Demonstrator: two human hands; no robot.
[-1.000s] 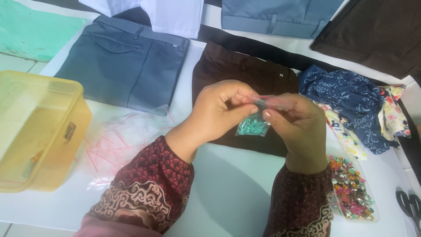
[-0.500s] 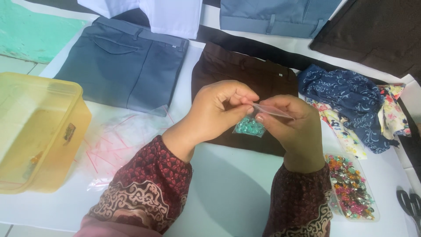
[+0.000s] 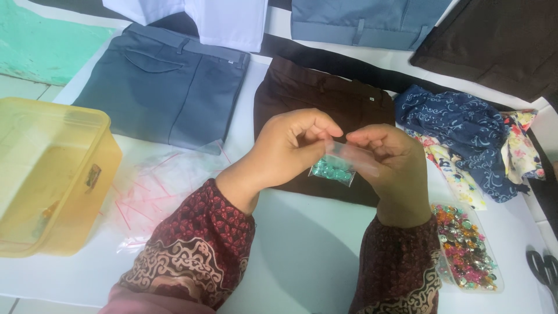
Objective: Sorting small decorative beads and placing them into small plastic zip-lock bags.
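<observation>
My left hand and my right hand meet above the table, each pinching the top edge of a small clear plastic bag. Teal beads fill the bottom of that bag, which hangs below my fingertips. The bag's mouth runs between both thumbs and forefingers. Behind the hands lies a folded dark brown pair of trousers. Both wrists wear dark red patterned sleeves.
A yellow plastic box stands at the left, with a pile of empty clear bags beside it. A clear bag of mixed coloured beads lies at the right, scissors further right. Folded blue-grey trousers and patterned cloths lie behind.
My hands have turned slightly and the fingertips have shifted along the bag's top edge; the bag of teal beads stays held between them.
</observation>
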